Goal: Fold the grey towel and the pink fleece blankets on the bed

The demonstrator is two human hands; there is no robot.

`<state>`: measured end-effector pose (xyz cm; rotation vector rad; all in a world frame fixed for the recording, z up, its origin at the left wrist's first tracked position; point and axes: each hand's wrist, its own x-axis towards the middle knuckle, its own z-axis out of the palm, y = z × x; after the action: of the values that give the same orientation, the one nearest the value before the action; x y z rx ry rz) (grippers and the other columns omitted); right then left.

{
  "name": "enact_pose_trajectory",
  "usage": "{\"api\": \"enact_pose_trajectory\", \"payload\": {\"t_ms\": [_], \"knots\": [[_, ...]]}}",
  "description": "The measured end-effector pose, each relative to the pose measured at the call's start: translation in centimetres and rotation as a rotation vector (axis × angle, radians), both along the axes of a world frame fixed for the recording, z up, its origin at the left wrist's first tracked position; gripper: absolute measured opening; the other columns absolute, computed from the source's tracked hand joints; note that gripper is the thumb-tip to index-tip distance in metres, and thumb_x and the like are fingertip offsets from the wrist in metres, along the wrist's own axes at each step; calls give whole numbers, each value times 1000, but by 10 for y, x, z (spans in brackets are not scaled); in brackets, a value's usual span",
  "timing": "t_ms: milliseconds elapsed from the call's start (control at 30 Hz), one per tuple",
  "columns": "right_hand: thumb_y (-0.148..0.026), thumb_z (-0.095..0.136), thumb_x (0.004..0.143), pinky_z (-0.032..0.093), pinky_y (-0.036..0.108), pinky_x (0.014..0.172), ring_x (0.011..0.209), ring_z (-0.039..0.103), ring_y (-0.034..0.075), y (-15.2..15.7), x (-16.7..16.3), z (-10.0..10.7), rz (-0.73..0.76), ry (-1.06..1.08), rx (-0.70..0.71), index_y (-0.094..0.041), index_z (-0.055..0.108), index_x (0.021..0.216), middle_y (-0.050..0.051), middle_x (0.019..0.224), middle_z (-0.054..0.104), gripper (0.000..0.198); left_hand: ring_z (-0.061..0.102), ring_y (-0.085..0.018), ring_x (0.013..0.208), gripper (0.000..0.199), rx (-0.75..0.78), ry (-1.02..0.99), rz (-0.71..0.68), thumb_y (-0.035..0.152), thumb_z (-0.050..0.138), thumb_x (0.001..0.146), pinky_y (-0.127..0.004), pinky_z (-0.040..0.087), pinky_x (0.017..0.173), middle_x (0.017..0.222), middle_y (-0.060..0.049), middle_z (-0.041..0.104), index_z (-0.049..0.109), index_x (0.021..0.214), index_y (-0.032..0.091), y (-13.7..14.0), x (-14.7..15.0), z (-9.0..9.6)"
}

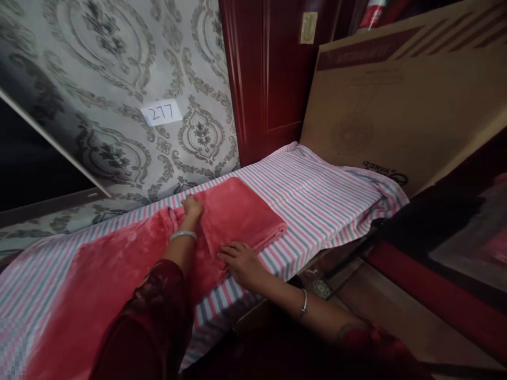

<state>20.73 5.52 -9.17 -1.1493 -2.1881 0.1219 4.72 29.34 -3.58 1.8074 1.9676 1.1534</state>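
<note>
A red plush blanket (242,211) lies partly folded, its right part stacked in a neat layered block and its left part spread flat. At the far edge of the blanket, my left hand (193,208) is closed on the cloth beside the folded block. My right hand (244,265) is at the near edge, its fingers bent over the fold and its thumb hidden. A crease in the fabric runs between the two hands. Each wrist wears a silver-coloured bangle.
A pink, grey and white striped cloth (312,184) covers the long surface beneath the blanket. Behind stand a patterned wall with a "277" paper (162,112) and a dark red door panel (273,79). A large cardboard box (396,100) leans at the right.
</note>
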Motion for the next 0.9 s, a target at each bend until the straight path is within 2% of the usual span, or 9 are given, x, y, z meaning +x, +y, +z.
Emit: {"api": "enact_pose_trajectory", "payload": {"t_ms": [67,100,233,333,433,533,633,767,900], "knots": [[-13,57,92,43,43,105,121,57,25,-1,0,4,8,-24,-11,-21,68,127,10,131,67,38,49,-40,132,63,13,50,-16,15,63,75,-56,42,111,141,-23,52,54,137,12,-7,10,7],[-14,57,92,43,43,105,122,57,24,-1,2,7,25,-35,-15,-21,67,129,10,132,67,39,46,-39,136,62,31,97,-72,16,62,76,-54,38,115,143,-21,51,54,138,12,-12,16,10],[-19,57,92,42,43,108,127,54,24,-5,31,18,94,29,29,-20,63,133,11,136,64,41,41,-33,143,58,43,306,-427,28,59,86,-47,29,121,147,-18,51,51,141,11,-41,40,9],[-16,49,93,38,50,112,131,50,25,-5,77,14,-113,198,128,-21,61,136,13,138,61,45,36,-34,146,63,-16,380,-551,39,57,90,-49,28,120,153,-18,46,47,145,12,-69,45,-4],[-17,51,88,37,55,112,131,50,30,0,126,-1,-396,340,150,-20,60,136,14,139,59,49,35,-36,147,63,-29,480,-572,44,54,91,-52,27,120,155,-20,44,48,146,13,-94,44,-18],[-23,56,83,46,51,105,123,57,30,9,156,-16,-484,460,-5,-16,56,139,16,136,61,57,32,-38,148,63,-10,582,-536,47,53,92,-55,24,120,156,-21,42,48,146,14,-112,45,-26],[-24,57,79,50,45,99,111,63,28,18,161,-23,-481,511,-144,-17,56,139,12,130,65,61,30,-39,148,64,14,638,-510,48,50,94,-57,23,120,158,-22,39,46,148,13,-122,49,-27],[-19,57,71,52,42,93,96,66,26,29,153,-19,-545,468,-234,-19,59,137,8,120,70,66,32,-38,147,64,37,637,-509,49,51,94,-55,24,120,157,-20,41,47,148,16,-125,50,-26],[-15,54,67,50,41,97,106,64,29,34,149,-18,-575,438,-217,-15,60,137,11,122,69,70,34,-38,146,64,44,651,-503,49,50,94,-55,25,120,156,-20,42,47,149,16,-126,49,-25]]}}
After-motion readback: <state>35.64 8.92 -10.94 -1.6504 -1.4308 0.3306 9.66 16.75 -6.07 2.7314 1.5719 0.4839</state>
